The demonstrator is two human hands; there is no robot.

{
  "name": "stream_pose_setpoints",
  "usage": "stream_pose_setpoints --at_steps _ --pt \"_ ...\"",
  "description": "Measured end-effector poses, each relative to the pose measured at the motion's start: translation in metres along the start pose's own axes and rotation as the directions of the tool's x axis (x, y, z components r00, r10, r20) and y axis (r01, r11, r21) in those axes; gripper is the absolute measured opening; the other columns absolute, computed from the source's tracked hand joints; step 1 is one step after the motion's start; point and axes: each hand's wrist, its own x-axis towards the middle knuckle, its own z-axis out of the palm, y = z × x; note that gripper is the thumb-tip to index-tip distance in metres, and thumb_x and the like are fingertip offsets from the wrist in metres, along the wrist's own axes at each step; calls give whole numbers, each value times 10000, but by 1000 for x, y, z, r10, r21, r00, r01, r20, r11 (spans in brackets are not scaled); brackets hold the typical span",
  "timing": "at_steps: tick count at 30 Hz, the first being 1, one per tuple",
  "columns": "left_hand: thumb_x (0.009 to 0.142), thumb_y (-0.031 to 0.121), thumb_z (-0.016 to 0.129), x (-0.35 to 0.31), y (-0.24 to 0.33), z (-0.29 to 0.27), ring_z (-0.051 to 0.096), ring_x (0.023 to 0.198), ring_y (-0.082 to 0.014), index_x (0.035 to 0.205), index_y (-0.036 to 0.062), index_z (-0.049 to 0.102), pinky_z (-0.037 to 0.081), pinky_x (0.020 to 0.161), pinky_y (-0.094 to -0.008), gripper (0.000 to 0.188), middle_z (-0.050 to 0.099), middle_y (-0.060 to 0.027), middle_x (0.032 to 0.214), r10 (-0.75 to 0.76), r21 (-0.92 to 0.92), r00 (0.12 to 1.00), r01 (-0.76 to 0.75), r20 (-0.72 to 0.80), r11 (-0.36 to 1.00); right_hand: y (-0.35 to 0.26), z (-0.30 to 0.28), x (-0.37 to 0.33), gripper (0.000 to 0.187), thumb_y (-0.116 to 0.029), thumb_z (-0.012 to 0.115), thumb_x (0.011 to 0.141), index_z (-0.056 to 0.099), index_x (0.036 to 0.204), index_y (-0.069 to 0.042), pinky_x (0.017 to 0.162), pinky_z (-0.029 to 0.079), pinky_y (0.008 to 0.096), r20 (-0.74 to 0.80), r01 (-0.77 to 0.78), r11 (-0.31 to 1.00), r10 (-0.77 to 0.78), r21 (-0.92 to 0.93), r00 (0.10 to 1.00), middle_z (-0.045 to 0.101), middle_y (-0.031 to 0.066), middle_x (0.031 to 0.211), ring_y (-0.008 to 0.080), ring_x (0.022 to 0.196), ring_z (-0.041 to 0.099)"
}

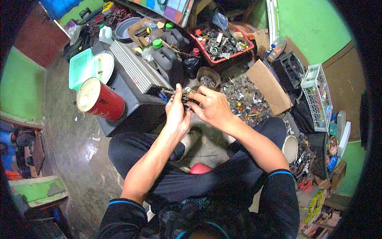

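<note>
Hands meet in front of the person who sits on the floor with knees apart. The left hand [177, 109] and the right hand [213, 107] are close together, both wrapped around one small dark metal part [187, 96]. The left fingers curl tight on its left side, with the thumb sticking up. The right fingers bend over the top and pinch it. The part is up in the air between the two hands, above the floor, just in front of a big black box [133, 107]. I cannot tell just what kind of part it is.

A red can [101, 100] lies on its side to the left, leaning on the box. A ribbed silver metal piece [135, 69] rests on top of the box. A green plastic tub [81, 67] sits behind the can. A small round pot [208, 77] full of little metal bits stands just past the hands. A red tray [223, 44] full of greasy parts is farther back. Loose bolts and bits [242, 97] lie in a heap on the floor to the right, beside a flat piece of cardboard [268, 85].
</note>
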Motion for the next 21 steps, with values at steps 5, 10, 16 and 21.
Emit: stream_pose_setpoints --at_steps 5,10,16,21 --pt "913 302 637 -7 -6 3 548 665 -98 894 119 508 424 562 -252 225 588 2 792 95 114 995 -90 -38 989 4 -2 0 190 -163 709 757 663 902 -50 576 489 401 43 -18 1000 19 -11 999 556 103 775 308 653 609" --pt "878 257 691 -5 -12 7 530 665 -109 906 75 497 430 592 -264 268 573 -16 790 243 179 969 -232 -41 956 3 -1 -2 173 -162 672 783 608 864 -23 548 494 403 160 91 981 -63 -170 985 571 129 837 315 652 619" --pt "869 228 701 18 -2 -9 550 698 -125 952 31 495 463 610 -287 296 586 -42 823 376 305 918 -325 -123 895 -2 1 -2 149 -140 638 779 588 826 -8 564 507 418 185 -56 916 140 -396 973 586 185 847 336 616 619" --pt "893 244 663 16 22 -3 606 719 -157 966 71 478 501 608 -323 263 600 -55 864 283 193 947 -253 -150 948 62 -15 13 239 -228 660 725 643 747 10 681 530 376 118 -482 867 469 129 875 652 175 682 296 681 664"
